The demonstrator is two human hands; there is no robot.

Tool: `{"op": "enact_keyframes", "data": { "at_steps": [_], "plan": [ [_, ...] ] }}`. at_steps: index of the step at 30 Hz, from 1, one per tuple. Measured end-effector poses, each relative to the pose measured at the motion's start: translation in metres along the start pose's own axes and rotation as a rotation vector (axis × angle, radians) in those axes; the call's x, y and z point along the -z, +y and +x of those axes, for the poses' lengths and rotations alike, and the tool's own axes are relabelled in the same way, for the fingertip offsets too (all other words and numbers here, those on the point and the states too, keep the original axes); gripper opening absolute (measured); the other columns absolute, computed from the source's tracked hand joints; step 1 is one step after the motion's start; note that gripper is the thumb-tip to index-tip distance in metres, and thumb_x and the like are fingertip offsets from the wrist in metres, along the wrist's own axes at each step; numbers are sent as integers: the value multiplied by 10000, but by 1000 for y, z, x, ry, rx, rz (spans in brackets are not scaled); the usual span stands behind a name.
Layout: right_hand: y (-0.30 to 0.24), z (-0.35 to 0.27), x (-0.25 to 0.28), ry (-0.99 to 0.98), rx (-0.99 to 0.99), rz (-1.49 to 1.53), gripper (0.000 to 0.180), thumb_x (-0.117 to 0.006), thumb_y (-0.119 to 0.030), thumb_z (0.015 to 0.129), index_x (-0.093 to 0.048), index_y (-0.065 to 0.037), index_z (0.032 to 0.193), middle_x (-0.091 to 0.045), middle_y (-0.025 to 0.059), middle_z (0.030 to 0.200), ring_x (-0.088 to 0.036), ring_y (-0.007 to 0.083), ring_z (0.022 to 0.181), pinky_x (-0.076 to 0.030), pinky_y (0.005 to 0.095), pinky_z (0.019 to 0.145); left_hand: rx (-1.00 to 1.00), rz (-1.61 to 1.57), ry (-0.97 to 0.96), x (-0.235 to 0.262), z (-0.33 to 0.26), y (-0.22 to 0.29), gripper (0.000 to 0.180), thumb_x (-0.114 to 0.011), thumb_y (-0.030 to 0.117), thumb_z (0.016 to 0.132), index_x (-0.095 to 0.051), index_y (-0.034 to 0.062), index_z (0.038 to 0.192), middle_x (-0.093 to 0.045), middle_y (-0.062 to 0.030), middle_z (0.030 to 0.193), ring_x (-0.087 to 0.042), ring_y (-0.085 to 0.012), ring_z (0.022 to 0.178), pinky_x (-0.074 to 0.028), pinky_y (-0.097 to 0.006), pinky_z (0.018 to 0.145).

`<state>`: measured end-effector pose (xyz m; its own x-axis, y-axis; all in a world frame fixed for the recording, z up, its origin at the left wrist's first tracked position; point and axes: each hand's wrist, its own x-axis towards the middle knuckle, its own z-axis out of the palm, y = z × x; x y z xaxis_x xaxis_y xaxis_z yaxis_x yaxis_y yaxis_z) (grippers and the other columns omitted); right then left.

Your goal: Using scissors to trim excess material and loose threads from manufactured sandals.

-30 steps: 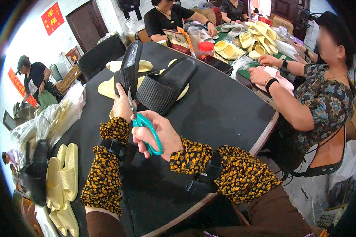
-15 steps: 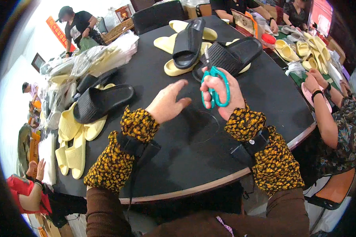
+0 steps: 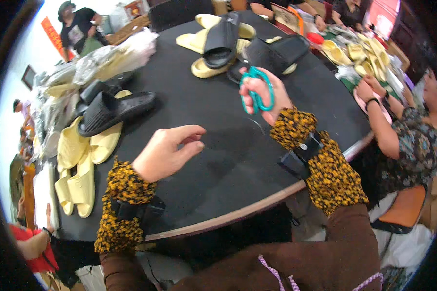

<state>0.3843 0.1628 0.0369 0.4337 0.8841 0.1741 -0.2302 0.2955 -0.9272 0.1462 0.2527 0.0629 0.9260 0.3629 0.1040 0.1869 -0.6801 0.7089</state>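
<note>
My right hand (image 3: pixel 267 97) grips a pair of scissors with teal handles (image 3: pixel 270 93), held above the table near the black slides. The blades point away from me and are hard to make out. My left hand (image 3: pixel 167 150) hovers over the table with nothing in it, thumb and fingers apart. Just beyond the scissors lie a ribbed black slide (image 3: pixel 264 54) and a smoother black slide (image 3: pixel 222 41), with cream slides (image 3: pixel 206 69) beneath and behind them. To the left of my left hand another black slide (image 3: pixel 114 114) rests on several cream slides (image 3: pixel 85 182).
Clear plastic bags with slippers (image 3: pixel 90 65) are piled along the left edge. On the far right stands a heap of cream slides (image 3: pixel 366 53), where a person holds a pink slipper (image 3: pixel 381 109). Other people are around the black table (image 3: pixel 238 179). A thin thread (image 3: pixel 256 125) lies on it.
My left hand has moved left and nearer to me, away from the scissors. The right hand still holds the scissors, a little farther up in the view. The whole view has shifted slightly.
</note>
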Motion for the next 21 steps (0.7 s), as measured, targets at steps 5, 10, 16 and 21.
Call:
{"op": "enact_keyframes", "data": {
  "at_steps": [5, 10, 16, 21],
  "plan": [
    [-2, 0, 6, 15, 5, -11, 315, -621, -171, 790, -502, -16, 1038, -536, 59, 714, -520, 117, 544, -438, 257, 433, -90, 78, -39, -24, 18, 5, 153, -626, 92, 775, -611, 8, 903, -607, -104, 830, -598, -188, 769, -473, -291, 680],
    [-1, -1, 8, 23, 25, 12, 334, -629, -176, 777, -509, -10, 1041, -545, 74, 704, -530, 125, 527, -444, 258, 418, -215, 205, -42, -62, 49, -2, 198, -659, 155, 747, -594, 10, 865, -557, -123, 813, -564, -260, 774, -461, -336, 701],
    [-2, 1, 8, 52, 18, 59, 297, -645, -169, 767, -535, -32, 1006, -549, 67, 685, -545, 129, 510, -454, 256, 401, -300, 404, -159, -77, 65, 17, 249, -673, 224, 722, -579, 18, 824, -505, -163, 973, -485, -336, 956, -405, -405, 826],
    [2, 8, 9, 12, 15, 107, 290, -660, -155, 750, -531, -42, 983, -553, 59, 671, -545, 130, 484, -454, 255, 383, -294, 389, -211, -76, 62, 9, 146, -631, 121, 711, -551, 17, 774, -499, -158, 936, -463, -334, 939, -388, -408, 841]
  ]
}}
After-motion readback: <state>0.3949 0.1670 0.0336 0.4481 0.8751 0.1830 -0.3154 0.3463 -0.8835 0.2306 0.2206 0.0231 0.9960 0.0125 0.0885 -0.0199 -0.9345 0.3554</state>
